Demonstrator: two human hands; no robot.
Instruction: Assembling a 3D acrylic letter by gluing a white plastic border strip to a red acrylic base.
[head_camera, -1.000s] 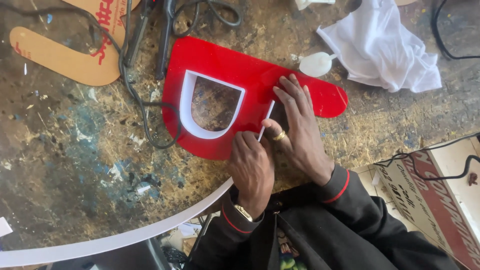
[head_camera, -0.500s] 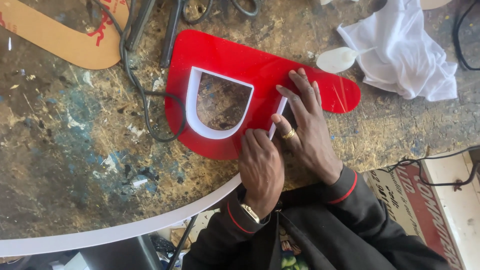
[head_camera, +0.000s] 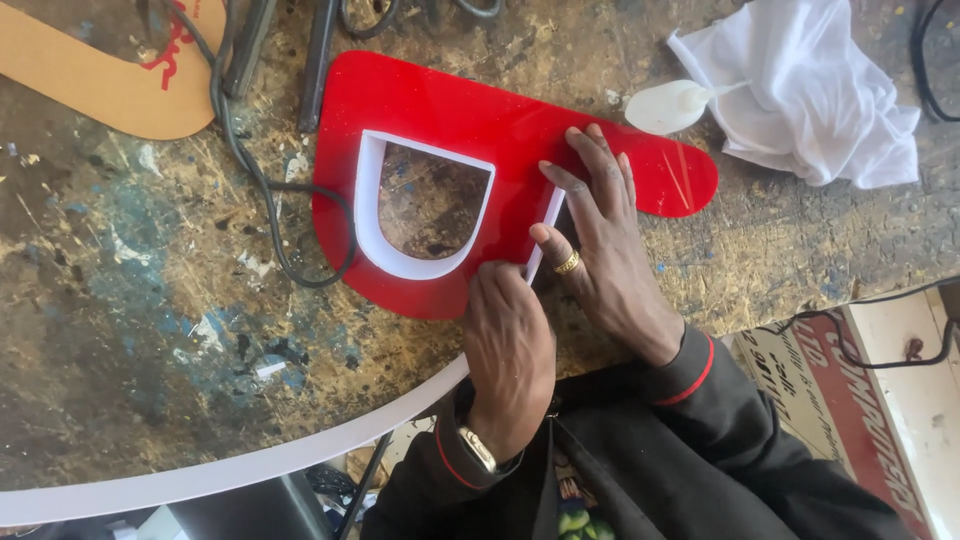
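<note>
A red plastic letter (head_camera: 480, 130) lies flat on the worn workbench (head_camera: 130, 330), with a D-shaped hole lined by a white rim (head_camera: 372, 215). A thin white strip (head_camera: 545, 232) stands on edge along the letter's straight inner side, right between the 2 hands.

The right hand (head_camera: 600, 240) rests flat on the red surface with its fingers spread fairly wide and straight, fingertips pointing away from the body; it presses down and grips nothing. A gold ring (head_camera: 567, 264) sits on 1 finger, just beside the strip. The left hand (head_camera: 508, 345) is curled narrow, fingers bent down onto the near end of the strip at the letter's lower edge; whether it pinches the strip or only pushes on it cannot be told.

Beyond the right hand's fingertips lies a pale oval piece (head_camera: 668, 105), and past that a crumpled white cloth (head_camera: 810, 90). Left of the letter a dark cable (head_camera: 255, 175) loops across the bench. A long white curved band (head_camera: 230, 470) runs under the left wrist.
</note>
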